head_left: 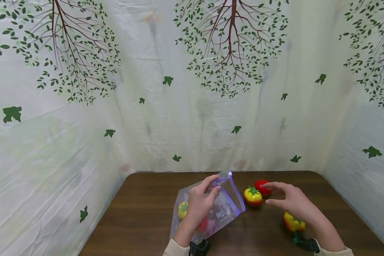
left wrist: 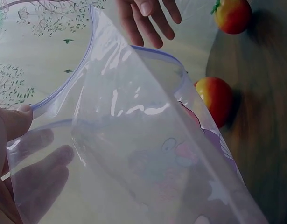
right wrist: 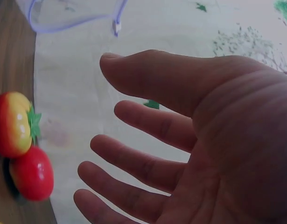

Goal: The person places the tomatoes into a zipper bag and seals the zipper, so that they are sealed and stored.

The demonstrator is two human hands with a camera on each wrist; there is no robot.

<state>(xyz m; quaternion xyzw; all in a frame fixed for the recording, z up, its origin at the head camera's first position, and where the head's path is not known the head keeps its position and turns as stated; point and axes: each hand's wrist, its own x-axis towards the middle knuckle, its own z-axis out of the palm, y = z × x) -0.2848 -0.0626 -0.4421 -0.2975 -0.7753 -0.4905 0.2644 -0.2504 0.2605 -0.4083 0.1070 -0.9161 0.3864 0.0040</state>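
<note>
My left hand (head_left: pixel 198 203) pinches the rim of a clear plastic zip bag (head_left: pixel 223 213) with purple edging; the bag's mouth gapes toward the right. Through its wall show a yellowish toy fruit (head_left: pixel 182 210) and a reddish shape (head_left: pixel 203 225), both partly hidden by the hand. In the left wrist view the thumb lies outside the bag (left wrist: pixel 110 126) and fingers show through the plastic. My right hand (head_left: pixel 291 202) hovers with spread, slightly bent fingers and an empty palm (right wrist: pixel 204 186). Close to it are a yellow-red toy tomato (head_left: pixel 252 197) and a red toy tomato (head_left: pixel 261 187).
Another yellow-red toy tomato (head_left: pixel 293 222) sits on the brown wooden table (head_left: pixel 140 213), below the right forearm. A white cloth (head_left: pixel 204 117) printed with trees and leaves hangs behind the table and along both sides.
</note>
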